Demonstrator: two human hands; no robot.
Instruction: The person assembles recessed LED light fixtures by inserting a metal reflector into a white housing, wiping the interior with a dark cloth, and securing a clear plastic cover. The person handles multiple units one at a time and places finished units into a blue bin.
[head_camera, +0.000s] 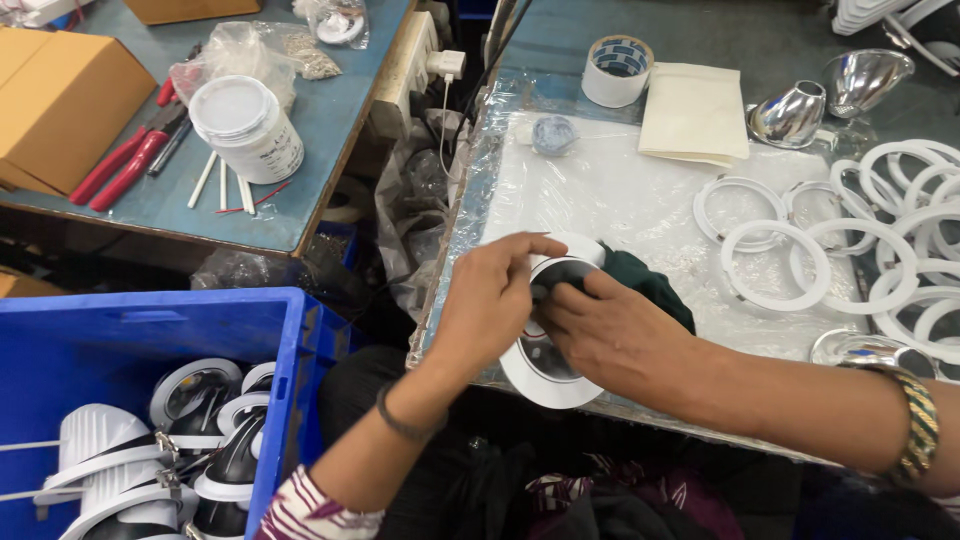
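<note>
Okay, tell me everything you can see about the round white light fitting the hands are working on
The round white light fitting has a smooth white rim around a dark, shiny inner cup. It sits tilted at the plastic-covered table's near edge. The left hand grips its top left rim, while the right hand presses a dark green cloth into its centre.

Head camera looks steeply down, close over worktable (620, 190).

We see bright, even overhead light, glare on the plastic sheet (600, 190) and chrome reflectors (790, 115), soft shadows, slight bending at the edges, hands faintly blurred
</note>
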